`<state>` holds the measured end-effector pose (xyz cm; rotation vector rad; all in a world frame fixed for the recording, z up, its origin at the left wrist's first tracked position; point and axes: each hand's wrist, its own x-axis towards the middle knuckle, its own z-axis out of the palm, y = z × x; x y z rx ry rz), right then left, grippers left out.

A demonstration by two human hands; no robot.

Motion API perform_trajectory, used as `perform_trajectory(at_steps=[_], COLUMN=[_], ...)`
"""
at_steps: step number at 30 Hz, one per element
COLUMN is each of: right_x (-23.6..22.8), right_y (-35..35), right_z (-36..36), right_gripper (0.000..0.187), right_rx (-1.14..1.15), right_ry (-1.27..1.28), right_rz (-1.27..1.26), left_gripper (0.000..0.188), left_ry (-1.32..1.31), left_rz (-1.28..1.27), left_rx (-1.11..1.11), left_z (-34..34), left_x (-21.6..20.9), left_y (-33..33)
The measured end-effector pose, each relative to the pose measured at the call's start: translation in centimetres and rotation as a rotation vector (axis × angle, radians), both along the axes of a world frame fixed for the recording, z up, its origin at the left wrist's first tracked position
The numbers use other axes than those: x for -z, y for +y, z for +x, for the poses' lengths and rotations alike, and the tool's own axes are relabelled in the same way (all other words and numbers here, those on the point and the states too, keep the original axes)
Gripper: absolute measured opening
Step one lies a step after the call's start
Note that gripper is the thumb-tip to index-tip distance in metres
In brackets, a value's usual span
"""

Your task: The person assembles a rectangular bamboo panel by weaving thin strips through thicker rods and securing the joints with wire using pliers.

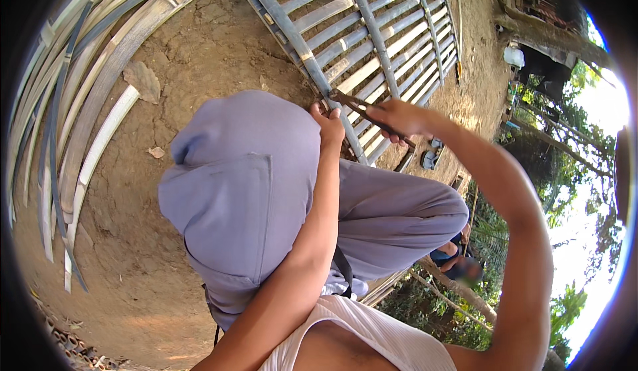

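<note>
A bamboo lattice panel [369,24] of grey and tan slats lies ahead of my knees, crossed by long rails. My left hand [330,126] is closed at the near edge of the panel, its thumb and fingertips around the edge rail. In my right hand [403,120] is a pair of dark, rusty pliers [355,101], gripped by the handles. The jaws of the pliers meet the same rail, just beyond my left fingertips. Whatever the jaws bite on is too small to make out.
Long split bamboo strips [100,98] lie curved on the bare dirt at the left, near a dry leaf [141,82]. Sandals [430,158] sit beyond the panel. Another person [458,265] is seated at the right, near branches [458,292] and greenery.
</note>
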<state>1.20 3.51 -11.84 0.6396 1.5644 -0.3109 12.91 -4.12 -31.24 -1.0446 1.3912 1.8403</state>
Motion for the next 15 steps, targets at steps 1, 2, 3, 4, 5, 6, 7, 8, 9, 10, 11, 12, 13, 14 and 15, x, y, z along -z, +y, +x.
perform_trajectory(at_steps=[1,2,3,4,5,6,7,8,9,10,11,12,13,14,15], right_x=[-0.1,0.0,0.1,-0.2,-0.6,-1.3,-1.7,-1.9,-1.8,-1.7,-1.6,-2.0,-1.9,-1.5,-1.3], right_y=[-0.5,0.1,0.2,0.2,0.2,-1.3,-2.6,-3.4,-3.7,-4.0,-4.2,-5.3,-5.2,-4.9,-4.8], right_z=[-1.8,-2.4,-3.4,-3.9,-4.2,-4.9,-5.4,-5.5,-5.0,-4.5,-3.8,-3.2,-1.9,-0.4,0.6], right_gripper=[0.053,0.054,0.055,0.047,0.047,0.049,0.053,0.073,0.071,0.07,0.068,0.069,0.069,0.068,0.068], right_rx=[0.413,0.52,0.608,0.549,0.354,0.148,-0.058,-0.158,-0.432,-0.705,-0.976,-1.159,-1.337,-1.511,-1.676], right_ry=[-0.134,-0.208,-0.281,-0.312,-0.282,-0.264,-0.245,-0.193,-0.111,-0.027,0.062,0.102,0.234,0.369,0.506], right_rz=[0.015,0.017,0.007,-0.009,0.01,0.025,0.032,0.026,-0.003,-0.034,-0.065,-0.022,0.032,0.087,0.14], left_gripper=[0.031,0.031,0.037,0.044,0.05,0.045,0.04,0.035,0.035,0.035,0.035,0.035,0.035,0.035,0.035], left_ry=[-0.006,-0.009,-0.01,-0.012,-0.015,-0.032,-0.052,-0.072,-0.079,-0.086,-0.094,-0.096,-0.097,-0.099,-0.108], left_rz=[0.021,0.056,0.097,0.138,0.181,0.154,0.121,0.089,0.095,0.102,0.109,0.087,0.067,0.047,0.053], left_rx=[-0.026,-0.038,-0.02,-0.002,0.016,0.002,-0.012,-0.026,-0.02,-0.013,-0.005,-0.014,-0.02,-0.025,-0.019], left_z=[-0.1,0.2,0.1,0.2,0.1,0.0,-0.3,-0.4,-0.5,-0.7,-0.8,-1.0,-0.9,-0.9,-0.3], left_x=[0.1,-0.2,-0.2,-0.1,-0.2,-0.4,-0.3,-0.3,-0.7,-1.1,-1.5,-1.5,-1.4,-1.3,-1.4], left_y=[-0.1,-0.1,-0.2,-0.4,-0.4,-0.3,-0.2,-0.3,-0.6,-0.8,-1.0,-1.0,-0.9,-0.7,-0.5])
